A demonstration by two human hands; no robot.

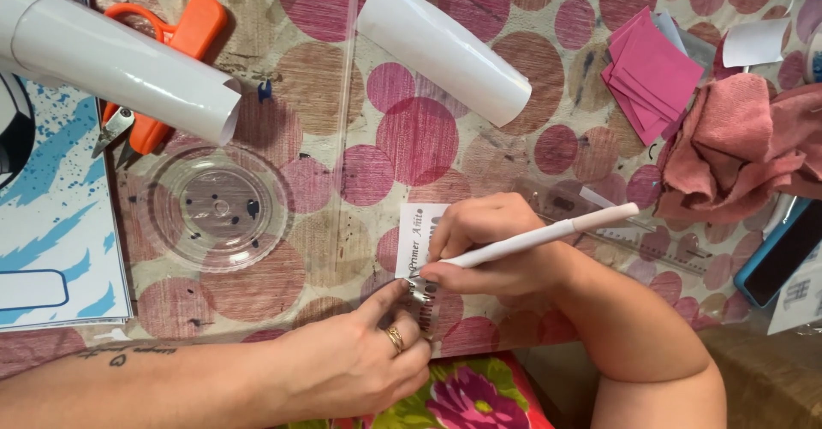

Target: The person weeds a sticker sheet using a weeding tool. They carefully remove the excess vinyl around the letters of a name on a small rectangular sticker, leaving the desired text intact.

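Left hand (360, 365) pins small white printed card (421, 239), right hand (492, 245) grips white pen (548, 234).

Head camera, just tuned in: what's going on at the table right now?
A person is working on a small white printed card lying on the dotted tablecloth. The right hand holds a white pen-shaped tool with its tip down at the card's lower edge. The left hand steadies that edge with a fingertip. Nearby lie a clear plastic dish, orange scissors and rolled white sheets.
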